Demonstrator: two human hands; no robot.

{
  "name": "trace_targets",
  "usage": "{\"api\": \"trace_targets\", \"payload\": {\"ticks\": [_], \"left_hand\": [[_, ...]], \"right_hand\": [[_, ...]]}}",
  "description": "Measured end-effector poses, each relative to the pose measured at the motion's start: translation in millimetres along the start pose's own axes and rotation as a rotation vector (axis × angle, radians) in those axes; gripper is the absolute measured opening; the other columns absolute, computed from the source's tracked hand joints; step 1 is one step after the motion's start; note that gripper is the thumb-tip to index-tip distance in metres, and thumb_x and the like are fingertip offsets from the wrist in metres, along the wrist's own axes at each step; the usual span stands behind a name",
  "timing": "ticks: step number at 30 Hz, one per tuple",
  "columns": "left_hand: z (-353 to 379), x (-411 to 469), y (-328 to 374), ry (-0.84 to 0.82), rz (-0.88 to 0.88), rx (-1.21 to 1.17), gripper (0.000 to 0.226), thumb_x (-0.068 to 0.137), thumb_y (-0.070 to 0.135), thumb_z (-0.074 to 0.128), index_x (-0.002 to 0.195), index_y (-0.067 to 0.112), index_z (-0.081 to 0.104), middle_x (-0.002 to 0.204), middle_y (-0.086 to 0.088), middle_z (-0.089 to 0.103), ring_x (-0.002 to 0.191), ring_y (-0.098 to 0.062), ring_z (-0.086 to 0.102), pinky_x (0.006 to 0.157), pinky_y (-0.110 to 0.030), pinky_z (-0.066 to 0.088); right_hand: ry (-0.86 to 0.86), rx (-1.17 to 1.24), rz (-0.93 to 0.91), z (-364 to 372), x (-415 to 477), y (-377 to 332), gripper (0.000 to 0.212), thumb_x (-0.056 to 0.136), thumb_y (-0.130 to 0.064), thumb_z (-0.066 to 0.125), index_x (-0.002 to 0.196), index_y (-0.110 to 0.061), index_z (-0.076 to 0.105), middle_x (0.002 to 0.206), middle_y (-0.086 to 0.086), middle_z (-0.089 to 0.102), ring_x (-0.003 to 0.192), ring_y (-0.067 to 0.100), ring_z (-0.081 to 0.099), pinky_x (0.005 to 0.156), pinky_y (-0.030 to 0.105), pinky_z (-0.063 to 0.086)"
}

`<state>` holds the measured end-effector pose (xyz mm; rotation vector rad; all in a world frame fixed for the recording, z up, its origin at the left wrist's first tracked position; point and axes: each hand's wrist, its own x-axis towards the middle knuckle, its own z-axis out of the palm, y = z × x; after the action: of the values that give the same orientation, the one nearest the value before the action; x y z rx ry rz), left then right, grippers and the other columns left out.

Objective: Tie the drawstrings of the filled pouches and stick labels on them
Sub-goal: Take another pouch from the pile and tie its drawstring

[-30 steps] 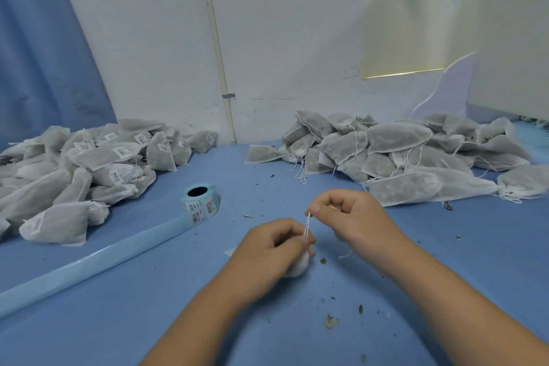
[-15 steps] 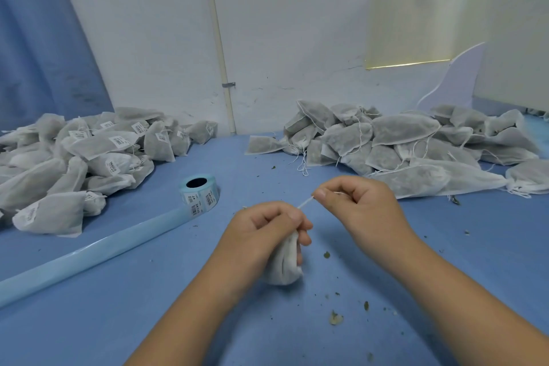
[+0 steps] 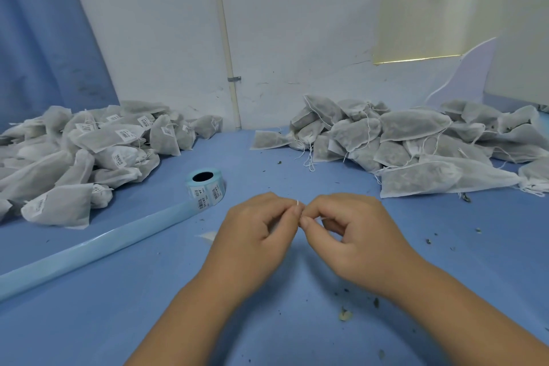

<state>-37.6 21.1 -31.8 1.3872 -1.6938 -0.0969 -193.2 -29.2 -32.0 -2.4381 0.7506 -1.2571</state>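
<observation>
My left hand (image 3: 261, 235) and my right hand (image 3: 353, 235) meet fingertip to fingertip above the blue table (image 3: 124, 315). Both pinch a thin white drawstring (image 3: 298, 204), of which only a short loop shows between the fingers. The pouch it belongs to is almost wholly hidden under my left hand; a pale corner (image 3: 208, 236) peeks out at its left. A roll of barcode labels (image 3: 205, 186) stands just left of my hands, its backing strip (image 3: 89, 249) trailing toward the left edge.
A heap of labelled pouches (image 3: 89, 154) lies at the left. A heap of unlabelled pouches with loose strings (image 3: 416, 145) lies at the back right. Herb crumbs (image 3: 344, 314) are scattered on the table near my right forearm. A white wall stands behind.
My hands have come together, fingertips now touching. The pouch, which hung visibly below my left hand, is now hidden under it. The stretched string has shortened to a small loop.
</observation>
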Motion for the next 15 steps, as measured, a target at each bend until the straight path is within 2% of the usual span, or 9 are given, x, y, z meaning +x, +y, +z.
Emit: {"api": "trace_targets", "payload": {"ticks": [4, 7, 11, 13, 15], "left_hand": [[-1, -2, 0, -0.109, -0.019, -0.053, 0.023, 0.087, 0.035, 0.055, 0.066, 0.042, 0.061, 0.067, 0.024, 0.060, 0.061, 0.003, 0.054, 0.060, -0.011, 0.036], [1, -4, 4, -0.143, -0.075, -0.116, 0.022, 0.082, 0.035, 0.056, 0.060, 0.034, 0.063, 0.062, 0.013, 0.061, 0.058, 0.000, 0.053, 0.057, -0.016, 0.041], [-5, 0, 10, -0.124, -0.236, -0.478, 0.022, 0.073, 0.026, 0.056, 0.054, 0.023, 0.064, 0.060, 0.000, 0.064, 0.061, -0.011, 0.059, 0.061, -0.016, 0.046], [-10, 2, 11, -0.127, -0.307, -0.698, 0.018, 0.068, 0.027, 0.059, 0.053, 0.017, 0.063, 0.058, -0.006, 0.060, 0.061, -0.018, 0.060, 0.061, -0.021, 0.048], [-14, 3, 11, -0.179, -0.398, -0.971, 0.018, 0.070, 0.024, 0.059, 0.055, 0.014, 0.060, 0.054, -0.005, 0.052, 0.055, -0.021, 0.056, 0.057, -0.025, 0.048]], "right_hand": [[0.073, 0.077, 0.051, -4, 3, 2, 0.015, 0.079, -0.017, 0.061, 0.066, -0.018, 0.066, 0.055, -0.012, 0.053, 0.053, 0.006, 0.045, 0.053, 0.012, 0.032], [0.038, 0.155, 0.119, -3, 3, 2, 0.021, 0.085, -0.010, 0.067, 0.066, -0.019, 0.066, 0.047, -0.018, 0.045, 0.048, 0.006, 0.041, 0.050, 0.012, 0.032], [0.018, 0.368, 0.246, -2, 5, 2, 0.019, 0.086, -0.015, 0.066, 0.068, -0.020, 0.068, 0.045, -0.010, 0.034, 0.044, 0.006, 0.028, 0.046, 0.013, 0.028], [0.021, 0.400, 0.293, -2, 5, 2, 0.019, 0.086, -0.018, 0.066, 0.068, -0.020, 0.068, 0.048, -0.006, 0.035, 0.045, 0.006, 0.029, 0.045, 0.013, 0.027], [0.007, 0.389, 0.332, 0, 6, 4, 0.019, 0.087, -0.020, 0.065, 0.068, -0.019, 0.069, 0.048, -0.008, 0.037, 0.045, 0.005, 0.031, 0.044, 0.013, 0.029]]}}
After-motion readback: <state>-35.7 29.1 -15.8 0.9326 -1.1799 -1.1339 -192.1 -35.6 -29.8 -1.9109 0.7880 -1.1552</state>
